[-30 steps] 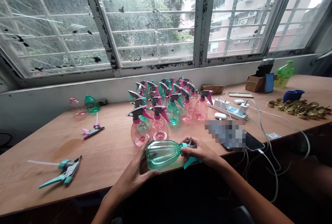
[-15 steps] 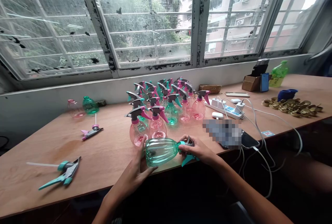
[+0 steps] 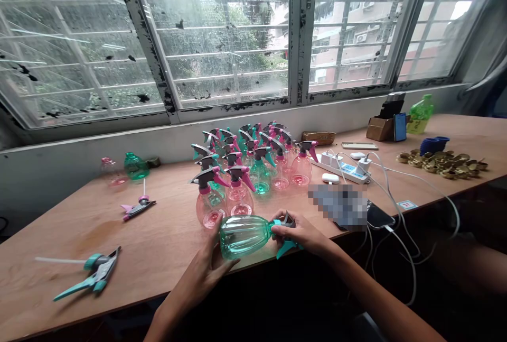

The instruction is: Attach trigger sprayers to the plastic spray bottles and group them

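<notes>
A green see-through spray bottle (image 3: 243, 235) lies on its side at the front edge of the wooden table (image 3: 166, 231). My left hand (image 3: 212, 265) cups its round base from below. Fingers of my right hand (image 3: 301, 233) are closed round its teal and grey trigger head (image 3: 285, 232). Just behind stand several finished pink and green spray bottles (image 3: 245, 173) in a cluster.
Loose trigger heads lie at the left: a teal one (image 3: 91, 275) and a pink one (image 3: 137, 207). Two headless bottles (image 3: 127, 168) stand by the wall. Right of me are a power strip (image 3: 344, 168) with cables, a phone (image 3: 378, 216) and gold caps (image 3: 443, 165).
The bottle and both hands stay together with almost no shift; only the camera has turned slightly, sliding the scene a little to the left.
</notes>
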The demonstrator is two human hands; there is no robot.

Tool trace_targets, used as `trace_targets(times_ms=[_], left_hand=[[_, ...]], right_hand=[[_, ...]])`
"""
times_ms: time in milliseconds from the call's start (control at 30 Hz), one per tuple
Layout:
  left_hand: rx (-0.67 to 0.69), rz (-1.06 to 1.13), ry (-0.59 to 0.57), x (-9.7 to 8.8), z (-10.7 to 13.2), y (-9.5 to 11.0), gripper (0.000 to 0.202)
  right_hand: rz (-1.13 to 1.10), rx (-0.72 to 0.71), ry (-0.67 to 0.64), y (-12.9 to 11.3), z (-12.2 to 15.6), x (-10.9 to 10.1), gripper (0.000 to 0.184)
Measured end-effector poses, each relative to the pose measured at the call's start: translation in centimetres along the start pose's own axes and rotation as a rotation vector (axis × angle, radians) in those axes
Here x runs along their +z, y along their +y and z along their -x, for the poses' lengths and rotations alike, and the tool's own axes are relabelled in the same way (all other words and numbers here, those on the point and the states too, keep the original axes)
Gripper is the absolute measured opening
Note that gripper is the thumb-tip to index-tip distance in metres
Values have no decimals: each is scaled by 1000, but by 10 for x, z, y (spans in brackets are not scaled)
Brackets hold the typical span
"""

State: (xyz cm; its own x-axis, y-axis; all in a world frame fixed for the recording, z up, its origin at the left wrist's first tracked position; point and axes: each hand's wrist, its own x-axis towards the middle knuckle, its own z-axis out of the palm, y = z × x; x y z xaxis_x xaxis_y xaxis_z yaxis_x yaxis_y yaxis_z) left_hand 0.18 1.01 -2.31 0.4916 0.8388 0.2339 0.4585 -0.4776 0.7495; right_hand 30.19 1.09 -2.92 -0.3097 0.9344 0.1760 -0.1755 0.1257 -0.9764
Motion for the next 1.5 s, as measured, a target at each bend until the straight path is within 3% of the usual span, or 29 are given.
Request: trace_targets(times_ms=[200, 433, 733, 933, 1233, 1500], left_hand=[[-7, 8, -27, -2, 0, 5, 99], [-2, -149, 0, -4, -2, 3, 93], [-20, -45, -4, -1, -2, 3, 95], [7, -92, 13, -2, -3, -1, 82], [-27, 33, 4, -2, -1, 3, 101], [-10, -16, 23, -1, -1, 2, 94]], right_hand=[[2, -7, -18, 0, 0, 0, 35], [2, -6, -15, -3, 0, 1, 34], [-8, 8, -21, -3, 1, 1, 37], [-5, 27, -20, -1, 1, 1, 38], [-18, 30, -26, -3, 2, 1, 38], [-30, 38, -16, 4, -2, -2, 40]])
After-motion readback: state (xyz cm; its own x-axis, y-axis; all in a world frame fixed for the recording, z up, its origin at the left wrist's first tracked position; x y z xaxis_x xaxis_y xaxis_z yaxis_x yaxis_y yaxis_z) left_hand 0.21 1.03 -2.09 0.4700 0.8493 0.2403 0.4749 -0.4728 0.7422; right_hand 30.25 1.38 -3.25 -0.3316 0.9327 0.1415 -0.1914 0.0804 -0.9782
